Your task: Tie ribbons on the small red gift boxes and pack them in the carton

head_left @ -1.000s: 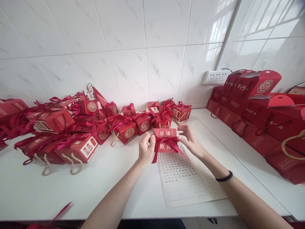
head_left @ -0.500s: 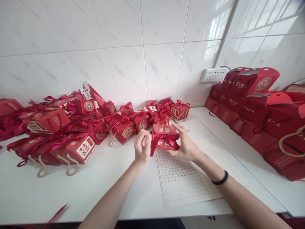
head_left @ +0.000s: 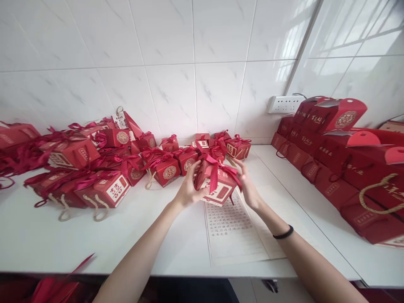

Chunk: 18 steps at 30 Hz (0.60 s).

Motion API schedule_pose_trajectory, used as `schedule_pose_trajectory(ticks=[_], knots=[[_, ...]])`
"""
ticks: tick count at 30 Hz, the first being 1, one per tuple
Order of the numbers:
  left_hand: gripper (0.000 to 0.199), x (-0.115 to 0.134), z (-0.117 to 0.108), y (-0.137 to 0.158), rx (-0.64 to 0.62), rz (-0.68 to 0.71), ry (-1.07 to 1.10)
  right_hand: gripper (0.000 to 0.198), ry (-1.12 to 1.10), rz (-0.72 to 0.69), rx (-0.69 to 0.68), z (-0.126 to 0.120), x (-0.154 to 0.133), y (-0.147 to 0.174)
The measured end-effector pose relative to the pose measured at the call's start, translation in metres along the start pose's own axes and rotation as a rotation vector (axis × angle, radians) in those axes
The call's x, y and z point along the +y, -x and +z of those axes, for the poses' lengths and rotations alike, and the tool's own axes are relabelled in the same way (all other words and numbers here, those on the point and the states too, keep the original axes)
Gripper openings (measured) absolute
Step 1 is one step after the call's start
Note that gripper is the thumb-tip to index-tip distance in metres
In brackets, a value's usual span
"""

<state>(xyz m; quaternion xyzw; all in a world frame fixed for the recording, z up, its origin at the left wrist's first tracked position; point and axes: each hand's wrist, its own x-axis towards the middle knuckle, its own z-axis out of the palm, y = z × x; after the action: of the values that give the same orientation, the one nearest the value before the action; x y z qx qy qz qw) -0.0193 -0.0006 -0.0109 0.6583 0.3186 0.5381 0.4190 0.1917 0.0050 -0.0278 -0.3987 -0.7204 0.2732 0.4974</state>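
Observation:
Between my two hands is a red gift box (head_left: 206,171) with a ribbon bow (head_left: 217,168) on top and a white panel with red characters facing me. My left hand (head_left: 191,185) is closed round its left side, thumb along the lower front. On the right side, my right hand (head_left: 249,185) holds the box with its fingers near the top back corner. The box is tilted, above an open notebook (head_left: 235,240) with handwritten lines. Several ribboned boxes (head_left: 167,171) stand just behind it.
A heap of red boxes with ribbons and rope handles (head_left: 107,189) fills the left of the white table (head_left: 164,244). Stacked red boxes (head_left: 334,168) line the right side. A white power strip (head_left: 285,104) is by the tiled wall. A loose ribbon (head_left: 83,263) lies at the front edge.
The box has turned in my hands, so its white panel now faces me instead of its top. My left hand has moved from the ribbon's end to the box's side.

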Motion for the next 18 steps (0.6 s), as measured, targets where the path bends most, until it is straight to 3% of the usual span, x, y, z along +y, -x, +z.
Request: schedule_pose_trajectory(ticks=[4,8,13,18], knots=[[0.055,0.02,0.004,0.009,0.14,-0.263,0.424,0.044,0.489,0.135,0.089,-0.016,0.031,-0.01],[0.037,0.059,-0.014,0.032,0.165,-0.443,0.663,0.044,0.667,0.191,0.059,-0.023,0.062,-0.014],[0.042,0.113,-0.052,0.075,0.213,-0.576,0.792,0.033,0.788,0.273,-0.064,-0.028,0.072,-0.012],[0.049,0.15,-0.074,0.121,0.398,-0.629,0.783,0.035,0.855,0.226,-0.066,-0.038,0.081,-0.013]])
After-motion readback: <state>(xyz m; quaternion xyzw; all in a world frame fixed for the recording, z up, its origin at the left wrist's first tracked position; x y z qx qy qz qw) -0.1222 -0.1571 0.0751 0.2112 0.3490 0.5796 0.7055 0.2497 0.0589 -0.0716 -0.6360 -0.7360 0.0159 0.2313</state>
